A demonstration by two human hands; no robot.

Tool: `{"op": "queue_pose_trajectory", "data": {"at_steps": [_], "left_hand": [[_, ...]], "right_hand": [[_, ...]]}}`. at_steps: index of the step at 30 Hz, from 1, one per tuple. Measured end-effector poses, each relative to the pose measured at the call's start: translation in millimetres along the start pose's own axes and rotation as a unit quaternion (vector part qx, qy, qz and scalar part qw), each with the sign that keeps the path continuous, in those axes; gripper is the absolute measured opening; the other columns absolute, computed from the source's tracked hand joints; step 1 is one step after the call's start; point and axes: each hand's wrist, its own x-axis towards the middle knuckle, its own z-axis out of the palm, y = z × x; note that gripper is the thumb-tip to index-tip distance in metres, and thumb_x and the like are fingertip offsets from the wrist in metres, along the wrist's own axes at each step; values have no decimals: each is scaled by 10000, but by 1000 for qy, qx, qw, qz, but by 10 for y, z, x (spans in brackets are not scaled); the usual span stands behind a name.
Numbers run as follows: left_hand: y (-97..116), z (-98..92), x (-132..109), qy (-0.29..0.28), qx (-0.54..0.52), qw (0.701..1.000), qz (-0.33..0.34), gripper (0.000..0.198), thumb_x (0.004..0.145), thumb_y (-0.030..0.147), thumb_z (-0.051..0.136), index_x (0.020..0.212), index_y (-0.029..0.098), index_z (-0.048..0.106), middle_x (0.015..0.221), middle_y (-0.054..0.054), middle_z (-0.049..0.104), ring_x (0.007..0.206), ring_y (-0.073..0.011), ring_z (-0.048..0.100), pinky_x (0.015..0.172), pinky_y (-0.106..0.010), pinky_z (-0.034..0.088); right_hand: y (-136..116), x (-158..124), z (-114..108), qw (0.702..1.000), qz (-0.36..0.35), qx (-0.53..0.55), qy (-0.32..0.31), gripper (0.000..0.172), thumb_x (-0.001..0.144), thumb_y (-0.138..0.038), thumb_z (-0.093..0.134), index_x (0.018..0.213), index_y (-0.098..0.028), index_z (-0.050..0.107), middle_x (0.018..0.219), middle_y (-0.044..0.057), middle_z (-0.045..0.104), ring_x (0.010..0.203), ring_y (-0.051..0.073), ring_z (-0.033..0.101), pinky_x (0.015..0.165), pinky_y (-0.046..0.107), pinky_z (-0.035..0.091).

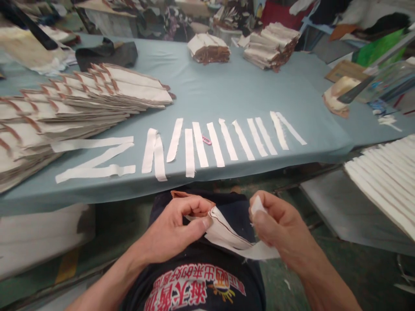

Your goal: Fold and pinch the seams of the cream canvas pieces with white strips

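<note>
My left hand point(186, 226) pinches one end of a folded cream fabric piece point(223, 231) with brown edges, held above my lap. In my right hand point(275, 222), fingers closed, is a white fabric strip point(262, 251); its tip pokes out above the thumb and its length runs below the folded piece. Brown material shows behind my left knuckles. On the table ahead lies a row of similar white strips point(215, 144), several of them roughly side by side. A small pink clip-like object point(206, 140) rests among them.
A blue-green cloth covers the table point(207, 95). Overlapping cream and brown fabric pieces point(97, 95) are piled at left. Two bundles stand at the back, one a cream stack point(209, 47). Dark cloth point(106, 52) lies back left. White layered material point(389, 172) sits at right.
</note>
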Motion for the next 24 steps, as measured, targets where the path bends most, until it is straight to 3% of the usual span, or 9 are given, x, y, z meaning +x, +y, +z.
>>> {"op": "queue_pose_trajectory", "data": {"at_steps": [3,6,10,18,24], "left_hand": [[20,-52,-29,8,-11,1000,2,195,899,315,672,891,124,709,924,-74,760,811,-163,647,753,-241,501],[42,-84,-67,8,-24,1000,-3,207,877,329,693,877,122,703,862,-50,721,745,-138,600,700,-227,470],[65,-105,-128,12,-23,1000,-15,249,864,351,703,906,107,716,816,-36,669,713,-130,554,673,-229,448],[48,-163,-221,34,5,999,1,301,857,391,696,877,91,716,815,-60,664,729,-152,556,678,-254,452],[3,-184,-236,29,-1,1000,5,341,880,441,709,875,100,711,819,-60,673,741,-151,553,694,-254,456]], "right_hand": [[-64,30,97,995,40,-67,-54,550,618,-536,942,735,-198,524,608,-63,509,498,61,372,458,179,331],[-92,94,262,991,59,-85,-90,551,580,-506,939,721,-204,500,605,-72,488,515,66,377,460,180,321],[-48,183,399,986,72,-97,-119,537,603,-524,917,733,-198,511,617,-71,483,535,67,379,471,182,313],[118,219,434,980,92,-21,-177,624,671,-696,864,817,-173,558,642,-65,483,540,60,342,480,182,265],[123,207,474,982,63,-44,-174,602,728,-710,821,776,-178,543,614,-77,431,542,65,304,468,188,227]]}}
